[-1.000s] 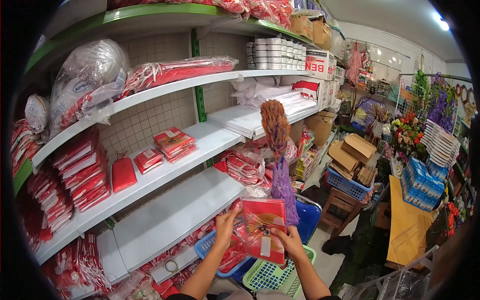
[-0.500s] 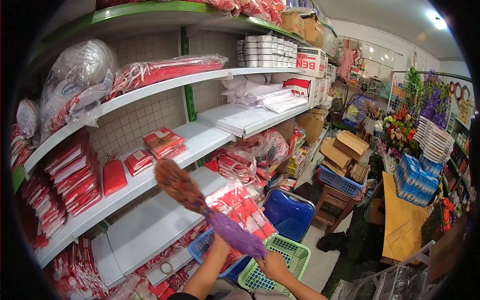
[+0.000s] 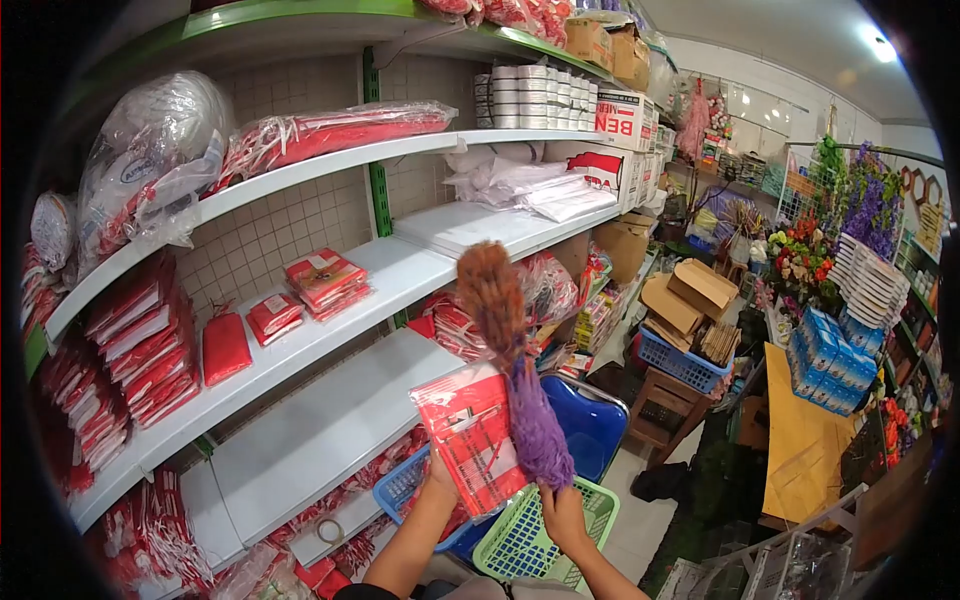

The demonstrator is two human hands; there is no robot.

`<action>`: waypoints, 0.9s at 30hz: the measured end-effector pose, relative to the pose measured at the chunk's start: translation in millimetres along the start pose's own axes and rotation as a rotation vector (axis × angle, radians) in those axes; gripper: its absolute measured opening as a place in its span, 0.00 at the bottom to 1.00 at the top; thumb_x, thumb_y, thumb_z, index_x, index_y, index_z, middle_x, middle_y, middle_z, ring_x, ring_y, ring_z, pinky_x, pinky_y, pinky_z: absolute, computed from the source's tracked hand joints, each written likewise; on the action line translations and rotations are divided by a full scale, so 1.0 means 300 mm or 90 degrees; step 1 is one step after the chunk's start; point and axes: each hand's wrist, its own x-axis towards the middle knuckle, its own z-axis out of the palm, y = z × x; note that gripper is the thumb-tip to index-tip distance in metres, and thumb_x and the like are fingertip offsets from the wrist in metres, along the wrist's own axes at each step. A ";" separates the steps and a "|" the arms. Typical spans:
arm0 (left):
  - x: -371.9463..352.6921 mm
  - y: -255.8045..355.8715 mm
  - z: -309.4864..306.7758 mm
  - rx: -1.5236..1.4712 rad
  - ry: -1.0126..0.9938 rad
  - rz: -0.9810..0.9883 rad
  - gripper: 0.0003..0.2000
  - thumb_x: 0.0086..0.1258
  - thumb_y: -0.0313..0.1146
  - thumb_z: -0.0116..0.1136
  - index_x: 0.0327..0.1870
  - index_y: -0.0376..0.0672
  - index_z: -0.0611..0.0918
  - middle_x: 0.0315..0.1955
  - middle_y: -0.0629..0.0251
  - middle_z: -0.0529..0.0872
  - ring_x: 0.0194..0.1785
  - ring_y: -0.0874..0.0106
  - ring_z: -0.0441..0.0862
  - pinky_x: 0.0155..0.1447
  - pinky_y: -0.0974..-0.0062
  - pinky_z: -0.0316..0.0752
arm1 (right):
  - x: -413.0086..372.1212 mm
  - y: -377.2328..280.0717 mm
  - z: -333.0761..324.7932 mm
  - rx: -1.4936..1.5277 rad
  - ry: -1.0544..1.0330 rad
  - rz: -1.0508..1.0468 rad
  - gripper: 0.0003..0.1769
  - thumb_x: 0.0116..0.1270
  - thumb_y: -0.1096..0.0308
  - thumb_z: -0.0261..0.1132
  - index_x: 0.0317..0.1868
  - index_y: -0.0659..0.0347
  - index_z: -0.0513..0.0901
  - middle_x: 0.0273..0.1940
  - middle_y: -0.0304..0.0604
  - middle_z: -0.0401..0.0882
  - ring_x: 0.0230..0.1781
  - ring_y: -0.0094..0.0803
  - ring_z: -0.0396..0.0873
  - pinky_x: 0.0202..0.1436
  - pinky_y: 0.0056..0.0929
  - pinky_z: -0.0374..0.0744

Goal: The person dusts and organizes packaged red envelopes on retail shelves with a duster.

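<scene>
My left hand [image 3: 440, 478] is closed on the lower left edge of a flat, plastic-wrapped red packet [image 3: 462, 425] with a printed sheet inside. My right hand [image 3: 564, 512] grips the lower end of a feather duster [image 3: 540, 430], purple near the hand and brown at the tip. Tilted slightly left, the duster points up and overlaps the packet's right side. A green plastic basket [image 3: 598, 520] sits below my right hand, and a blue basket [image 3: 388, 487] stands behind my left forearm.
Stacks of red packets [image 3: 150, 345] line the shelf at left. A bare white shelf board [image 3: 320, 430] lies below them, with a tape roll [image 3: 330, 531] lower down. Past the baskets is a blue chair [image 3: 585, 420]. A yellow table [image 3: 805, 435] stands at right.
The duster has swung right and more upright, away from the shelf edge. My right hand has shifted slightly right, and more of the red packet now shows.
</scene>
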 end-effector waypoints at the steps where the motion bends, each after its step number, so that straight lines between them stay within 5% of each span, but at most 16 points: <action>1: 0.005 0.002 -0.007 -0.036 -0.024 -0.012 0.25 0.69 0.53 0.40 0.55 0.41 0.73 0.51 0.57 0.78 0.52 0.62 0.76 0.57 0.61 0.71 | -0.002 -0.014 -0.008 0.001 -0.031 0.006 0.15 0.62 0.63 0.56 0.28 0.70 0.76 0.20 0.60 0.74 0.22 0.56 0.75 0.27 0.47 0.72; 5: 0.053 0.037 -0.202 -0.178 -0.123 -0.074 0.24 0.69 0.52 0.41 0.54 0.42 0.73 0.44 0.59 0.79 0.44 0.65 0.78 0.50 0.67 0.75 | -0.081 0.056 0.023 -0.146 -0.174 -0.186 0.15 0.61 0.63 0.58 0.27 0.70 0.76 0.20 0.59 0.74 0.22 0.56 0.74 0.28 0.48 0.72; 8: 0.098 0.108 -0.246 -0.325 -0.242 -0.067 0.21 0.66 0.56 0.43 0.44 0.48 0.76 0.38 0.63 0.81 0.43 0.64 0.78 0.48 0.64 0.74 | -0.104 0.120 0.029 -0.166 -0.157 -0.137 0.15 0.61 0.63 0.58 0.28 0.71 0.76 0.20 0.60 0.74 0.22 0.56 0.75 0.28 0.47 0.72; 11: 0.036 0.160 0.151 -0.007 0.169 0.143 0.19 0.70 0.52 0.39 0.45 0.48 0.76 0.37 0.64 0.80 0.40 0.67 0.77 0.45 0.64 0.75 | -0.117 0.127 0.044 -0.084 -0.143 -0.030 0.14 0.62 0.62 0.57 0.32 0.68 0.77 0.22 0.59 0.76 0.24 0.56 0.76 0.28 0.48 0.73; 14: 0.067 0.223 0.014 -0.070 -0.061 0.053 0.21 0.70 0.49 0.41 0.51 0.42 0.73 0.50 0.59 0.77 0.50 0.64 0.75 0.52 0.65 0.73 | -0.154 0.149 0.078 -0.060 -0.182 -0.074 0.13 0.62 0.64 0.57 0.34 0.68 0.77 0.23 0.60 0.76 0.24 0.56 0.76 0.28 0.46 0.73; 16: 0.076 0.254 0.000 -0.089 -0.101 0.056 0.21 0.70 0.48 0.40 0.52 0.41 0.73 0.48 0.58 0.77 0.50 0.63 0.75 0.55 0.64 0.72 | -0.154 0.134 0.079 -0.139 -0.271 -0.157 0.10 0.61 0.67 0.58 0.35 0.68 0.76 0.23 0.59 0.75 0.24 0.57 0.75 0.28 0.43 0.72; 19: 0.069 0.299 0.011 -0.116 -0.157 0.076 0.20 0.71 0.45 0.39 0.54 0.40 0.72 0.46 0.58 0.77 0.50 0.63 0.75 0.59 0.63 0.70 | -0.055 0.105 0.118 -0.087 -0.224 -0.091 0.11 0.61 0.67 0.59 0.36 0.69 0.76 0.26 0.60 0.76 0.28 0.56 0.75 0.30 0.41 0.72; 20: 0.063 0.311 0.019 0.009 -0.015 0.161 0.22 0.70 0.46 0.40 0.55 0.39 0.71 0.48 0.58 0.78 0.51 0.62 0.76 0.57 0.61 0.72 | -0.010 0.108 0.146 -0.053 -0.197 -0.066 0.12 0.61 0.66 0.59 0.36 0.69 0.76 0.26 0.60 0.76 0.28 0.56 0.75 0.30 0.40 0.72; 22: 0.034 0.344 0.036 0.081 0.026 0.200 0.23 0.69 0.48 0.42 0.56 0.38 0.71 0.50 0.57 0.78 0.52 0.61 0.76 0.55 0.61 0.73 | 0.105 0.075 0.200 0.057 -0.110 -0.108 0.22 0.63 0.59 0.59 0.23 0.74 0.76 0.22 0.66 0.72 0.22 0.58 0.74 0.25 0.45 0.69; 24: 0.016 0.391 0.051 0.099 0.033 0.190 0.25 0.68 0.49 0.43 0.57 0.37 0.71 0.51 0.56 0.78 0.52 0.61 0.77 0.56 0.62 0.73 | 0.229 -0.009 0.217 -0.051 -0.113 -0.065 0.19 0.63 0.60 0.61 0.32 0.74 0.77 0.24 0.62 0.75 0.21 0.47 0.76 0.25 0.41 0.69; 26: -0.017 0.445 0.017 0.113 0.013 0.162 0.25 0.68 0.50 0.43 0.56 0.37 0.71 0.51 0.56 0.78 0.51 0.61 0.77 0.55 0.64 0.73 | 0.376 -0.116 0.262 0.244 -0.045 -0.249 0.17 0.63 0.64 0.61 0.44 0.71 0.75 0.28 0.54 0.78 0.24 0.34 0.74 0.29 0.36 0.72; 27: -0.036 0.486 0.004 0.088 0.031 0.107 0.25 0.68 0.51 0.42 0.56 0.38 0.72 0.50 0.57 0.78 0.50 0.62 0.78 0.55 0.65 0.74 | 0.440 -0.171 0.261 0.272 -0.132 -0.127 0.18 0.62 0.66 0.60 0.48 0.70 0.73 0.32 0.51 0.78 0.29 0.31 0.73 0.34 0.33 0.72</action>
